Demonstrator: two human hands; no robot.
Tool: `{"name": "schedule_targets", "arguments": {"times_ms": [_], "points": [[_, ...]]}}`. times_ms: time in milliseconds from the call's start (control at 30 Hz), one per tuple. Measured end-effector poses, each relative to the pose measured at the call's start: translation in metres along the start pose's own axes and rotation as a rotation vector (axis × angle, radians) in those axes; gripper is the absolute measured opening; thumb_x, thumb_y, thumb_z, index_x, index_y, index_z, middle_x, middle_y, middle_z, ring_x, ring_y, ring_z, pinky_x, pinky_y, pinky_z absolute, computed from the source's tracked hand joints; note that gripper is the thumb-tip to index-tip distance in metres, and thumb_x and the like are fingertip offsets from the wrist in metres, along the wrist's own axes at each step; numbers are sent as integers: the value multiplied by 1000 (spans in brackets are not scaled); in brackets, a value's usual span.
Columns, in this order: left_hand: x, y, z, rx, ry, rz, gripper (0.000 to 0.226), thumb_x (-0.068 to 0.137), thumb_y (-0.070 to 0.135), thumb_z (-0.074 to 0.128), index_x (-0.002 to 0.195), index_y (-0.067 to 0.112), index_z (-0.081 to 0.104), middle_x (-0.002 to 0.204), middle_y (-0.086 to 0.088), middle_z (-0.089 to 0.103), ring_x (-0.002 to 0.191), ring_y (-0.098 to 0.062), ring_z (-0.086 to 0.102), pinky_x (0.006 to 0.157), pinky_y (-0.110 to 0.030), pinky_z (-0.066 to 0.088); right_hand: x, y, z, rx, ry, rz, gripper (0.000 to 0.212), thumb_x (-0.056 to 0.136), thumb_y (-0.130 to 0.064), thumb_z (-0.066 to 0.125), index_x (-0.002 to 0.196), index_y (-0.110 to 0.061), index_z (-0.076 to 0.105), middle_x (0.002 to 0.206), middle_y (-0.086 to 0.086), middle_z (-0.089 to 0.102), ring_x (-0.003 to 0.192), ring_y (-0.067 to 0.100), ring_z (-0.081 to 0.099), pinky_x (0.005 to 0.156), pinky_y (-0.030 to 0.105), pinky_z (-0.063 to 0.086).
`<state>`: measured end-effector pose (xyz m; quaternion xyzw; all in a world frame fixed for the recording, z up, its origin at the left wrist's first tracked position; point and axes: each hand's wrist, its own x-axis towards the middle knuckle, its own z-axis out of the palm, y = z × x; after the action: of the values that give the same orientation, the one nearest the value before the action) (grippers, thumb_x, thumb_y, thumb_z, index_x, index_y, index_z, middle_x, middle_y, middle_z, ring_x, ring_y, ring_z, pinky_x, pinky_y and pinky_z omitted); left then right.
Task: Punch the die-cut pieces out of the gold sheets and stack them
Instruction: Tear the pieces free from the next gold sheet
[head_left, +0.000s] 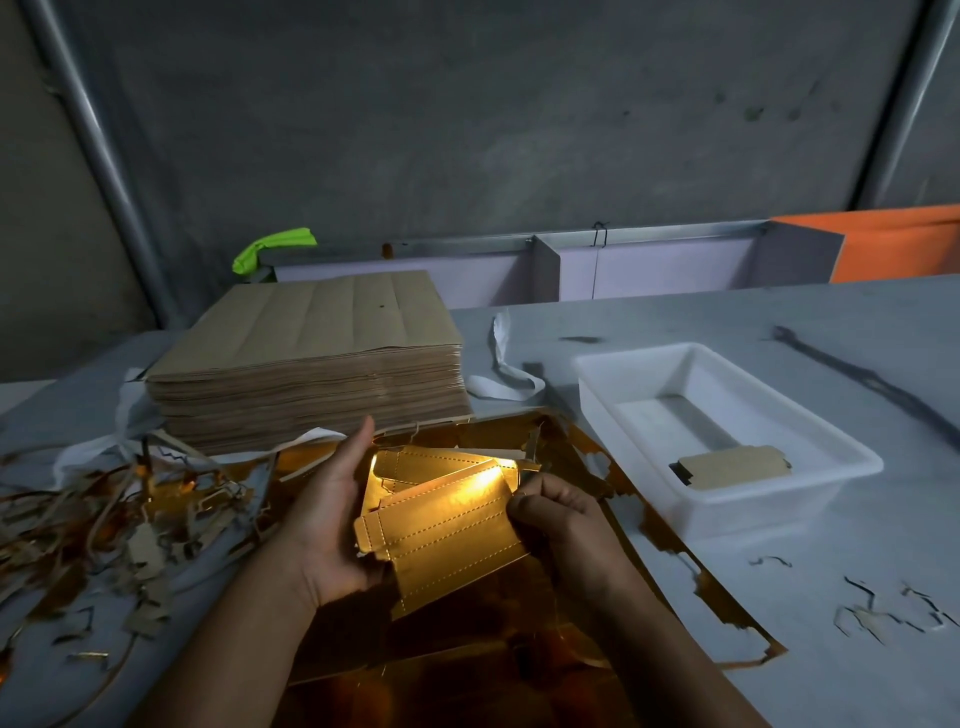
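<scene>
Fingers of the left hand (327, 519) vanish under gold pieces (447, 525).

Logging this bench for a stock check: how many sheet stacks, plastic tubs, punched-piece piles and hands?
Tall brown stack of flat sheets: 1
White rectangular plastic tub: 1
Small pile of punched pieces in it: 1
Hands holding gold die-cut pieces: 2, left hand and right hand
Total: 5

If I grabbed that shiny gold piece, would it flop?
Probably only a little: the gold die-cut piece looks fairly flat though held only at its edges. Its dotted crease lines suggest it folds easily there. It looks thin, so it is likely light.
</scene>
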<state>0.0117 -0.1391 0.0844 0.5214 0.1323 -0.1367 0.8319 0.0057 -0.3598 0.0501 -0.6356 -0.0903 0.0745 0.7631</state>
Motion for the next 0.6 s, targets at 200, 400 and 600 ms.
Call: {"name": "schedule_targets", "arguments": {"times_ms": [200,400,600], "points": [[4,2,0,32,16,-22,53,71,67,67,77,16,80,88,-15,74,71,-33,71,71,-44,57,-1,-2,-1,20,-18,5,23,94,-4,51,72,-9,58,61,-1,55,55,8,53,52,21,45],[5,4,-4,32,-12,-28,36,78,46,68,87,12,78,87,-14,72,70,-31,70,68,-41,56,-2,-4,-2,39,-44,11,24,93,-3,50,71,-10,56,61,1,55,54,10,53,52,23,44],[5,7,-7,39,-13,-15,35,77,27,63,105,5,68,90,-17,71,75,-34,70,67,-44,55,-3,-6,-5,88,-60,36,11,75,-18,56,65,-14,53,58,0,48,51,11,48,48,22,44]]}}
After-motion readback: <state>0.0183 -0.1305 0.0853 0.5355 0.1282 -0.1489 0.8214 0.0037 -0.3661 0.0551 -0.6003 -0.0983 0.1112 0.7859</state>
